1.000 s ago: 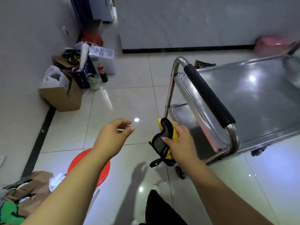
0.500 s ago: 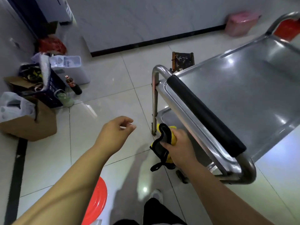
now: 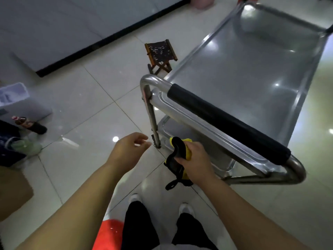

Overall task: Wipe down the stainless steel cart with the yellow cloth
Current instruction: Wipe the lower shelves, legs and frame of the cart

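Note:
The stainless steel cart point(image 3: 252, 73) fills the right half of the view, its bare top tray shining and a black-padded handle bar point(image 3: 225, 121) across its near end. My right hand point(image 3: 195, 160) grips the bunched yellow cloth point(image 3: 187, 151), which has a black edge and a dangling black loop, just in front of the cart's lower shelf point(image 3: 173, 130). My left hand point(image 3: 128, 150) hovers to the left of the cart's near leg, fingers loosely curled and holding nothing.
A small folding stool point(image 3: 160, 56) stands on the tiled floor beside the cart's left side. A dark bottle point(image 3: 29, 125), a white bin point(image 3: 16, 100) and boxes crowd the left edge. A red stool point(image 3: 108, 233) sits by my legs.
The view has swung closer to and over the cart, so its top tray now fills the right side. Both hands keep their pose, the right still holding the cloth near the lower shelf.

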